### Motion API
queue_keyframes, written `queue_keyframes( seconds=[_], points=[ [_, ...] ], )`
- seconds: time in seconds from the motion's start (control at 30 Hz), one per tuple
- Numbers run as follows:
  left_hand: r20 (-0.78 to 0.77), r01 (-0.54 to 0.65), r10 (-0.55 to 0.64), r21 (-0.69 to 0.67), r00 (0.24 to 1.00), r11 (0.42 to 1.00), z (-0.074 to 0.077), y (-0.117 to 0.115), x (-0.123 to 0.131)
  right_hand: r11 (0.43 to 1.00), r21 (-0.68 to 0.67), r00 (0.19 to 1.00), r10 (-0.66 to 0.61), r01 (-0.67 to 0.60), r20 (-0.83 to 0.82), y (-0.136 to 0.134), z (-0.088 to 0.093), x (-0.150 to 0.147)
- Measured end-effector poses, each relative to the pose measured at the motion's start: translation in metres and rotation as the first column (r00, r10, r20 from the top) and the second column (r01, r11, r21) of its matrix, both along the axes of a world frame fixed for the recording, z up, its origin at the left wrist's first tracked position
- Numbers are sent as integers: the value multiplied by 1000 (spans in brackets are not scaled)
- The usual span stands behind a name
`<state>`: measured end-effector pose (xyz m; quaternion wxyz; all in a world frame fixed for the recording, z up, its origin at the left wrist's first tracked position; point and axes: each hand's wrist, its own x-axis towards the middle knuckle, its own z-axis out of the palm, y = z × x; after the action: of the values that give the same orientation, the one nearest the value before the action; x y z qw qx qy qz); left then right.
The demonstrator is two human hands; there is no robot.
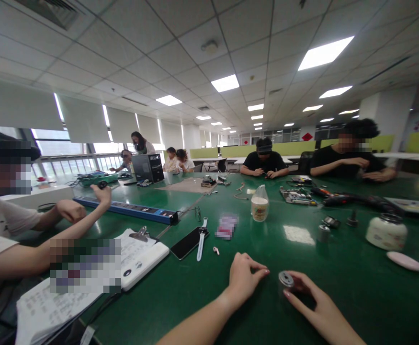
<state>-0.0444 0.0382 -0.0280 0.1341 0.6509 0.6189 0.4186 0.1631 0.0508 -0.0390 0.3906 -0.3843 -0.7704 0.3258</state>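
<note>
My left hand [244, 279] rests on the green table [195, 297] near its front edge, fingers curled together in a loose fist, with nothing visible in them. Just right of it, my right hand [311, 299] wraps its thumb and fingers round a small round silver metal part [286, 279] that stands on the table. The two hands are a few centimetres apart.
A person at the left leans arms on the table beside a clipboard with papers [137, 254]. A black phone [186, 243], a white-strapped watch [201, 238], an earbud [216, 250], a cup in a bag [260, 205], a white jar [386, 232] and a blue power strip [130, 209] lie beyond. Other people sit opposite.
</note>
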Motion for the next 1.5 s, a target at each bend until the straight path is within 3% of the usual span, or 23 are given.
queue_keyframes(
  seconds=[0.2,0.33,0.47,0.6,1.13,1.5],
  points=[
    [-79,10,-8,24,997,1000,-9,0,-1,1000,2,1000,18,-18,-12,-4,6,-1],
    [-6,51,-51,78,999,996,1,-4,7,1000,11,1000,12,-12,15,-7,9,-2],
    [160,185,-209,153,965,971,15,-11,23,999,40,999,16,-18,44,-10,10,-3],
    [204,265,-293,156,934,952,22,-21,35,998,48,999,28,-30,33,-12,12,-4],
    [142,273,-301,190,943,943,21,-24,40,998,50,997,44,-48,70,-13,8,-3],
    [174,285,-321,202,931,937,18,-27,41,999,42,1000,12,-11,-17,-12,11,0]
  ],
)
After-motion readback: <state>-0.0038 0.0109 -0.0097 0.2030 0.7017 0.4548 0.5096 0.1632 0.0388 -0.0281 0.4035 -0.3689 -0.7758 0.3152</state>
